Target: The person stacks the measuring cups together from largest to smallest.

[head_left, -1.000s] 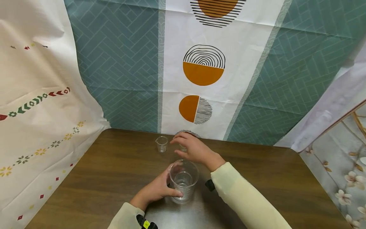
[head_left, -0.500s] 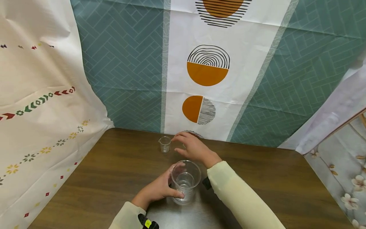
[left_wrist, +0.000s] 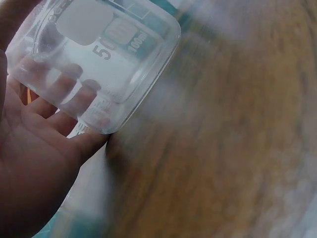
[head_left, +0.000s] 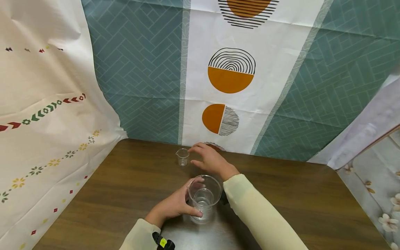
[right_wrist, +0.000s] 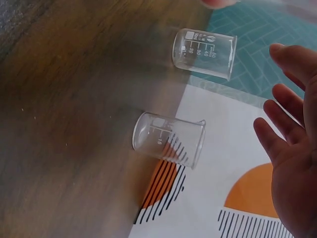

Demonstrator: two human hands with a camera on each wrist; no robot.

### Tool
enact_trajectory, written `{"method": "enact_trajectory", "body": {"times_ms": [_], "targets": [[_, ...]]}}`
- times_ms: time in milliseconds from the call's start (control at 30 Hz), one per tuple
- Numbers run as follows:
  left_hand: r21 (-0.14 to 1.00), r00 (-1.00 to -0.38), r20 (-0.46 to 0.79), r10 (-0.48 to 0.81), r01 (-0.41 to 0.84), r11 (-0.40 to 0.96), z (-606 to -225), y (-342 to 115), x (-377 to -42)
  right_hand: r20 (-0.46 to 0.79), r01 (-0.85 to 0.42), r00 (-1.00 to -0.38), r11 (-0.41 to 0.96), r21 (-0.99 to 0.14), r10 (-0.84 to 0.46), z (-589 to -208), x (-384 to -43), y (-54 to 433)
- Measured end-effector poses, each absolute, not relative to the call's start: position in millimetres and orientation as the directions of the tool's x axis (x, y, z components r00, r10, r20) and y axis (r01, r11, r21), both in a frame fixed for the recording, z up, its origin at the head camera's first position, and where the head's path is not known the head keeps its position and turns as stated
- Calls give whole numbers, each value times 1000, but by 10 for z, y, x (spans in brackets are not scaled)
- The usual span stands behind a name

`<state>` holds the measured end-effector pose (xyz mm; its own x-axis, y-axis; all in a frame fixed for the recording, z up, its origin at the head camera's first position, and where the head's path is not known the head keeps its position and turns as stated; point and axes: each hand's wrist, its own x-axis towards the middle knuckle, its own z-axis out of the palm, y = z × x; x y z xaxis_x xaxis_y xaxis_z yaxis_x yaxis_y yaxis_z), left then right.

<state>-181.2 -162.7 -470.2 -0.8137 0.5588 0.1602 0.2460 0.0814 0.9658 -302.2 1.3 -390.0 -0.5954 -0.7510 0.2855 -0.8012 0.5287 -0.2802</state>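
Note:
A large clear beaker (head_left: 204, 208) stands on the table in front of me, and my left hand (head_left: 175, 205) grips its left side. In the left wrist view this beaker (left_wrist: 101, 52) shows white printed figures, and what looks like a smaller beaker sits inside it. Beyond it, my right hand (head_left: 212, 161) hovers with fingers apart and holds nothing. A small beaker (head_left: 182, 158) stands just left of its fingertips. The right wrist view shows that small graduated beaker (right_wrist: 204, 53) and a smaller one (right_wrist: 168, 139), which the right hand hides in the head view.
The brown wooden table (head_left: 125, 191) reaches back to a hanging teal and white cloth (head_left: 140, 80) with orange circles. A cream patterned cloth (head_left: 47, 121) hangs on the left, and a floral cloth (head_left: 375, 187) on the right.
The whole head view has shifted slightly, so things appear a little further right. My right hand has come a little closer to the left small beaker. The left hand keeps its grip.

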Motion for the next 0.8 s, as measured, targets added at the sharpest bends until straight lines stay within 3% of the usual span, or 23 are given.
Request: {"method": "enact_trajectory", "body": {"times_ms": [800], "targets": [[959,-825,124,552,242,146,-4669,-1686,-1818,267,-783,-618,548,-294,-739,-3991,-3211,-157]]}}
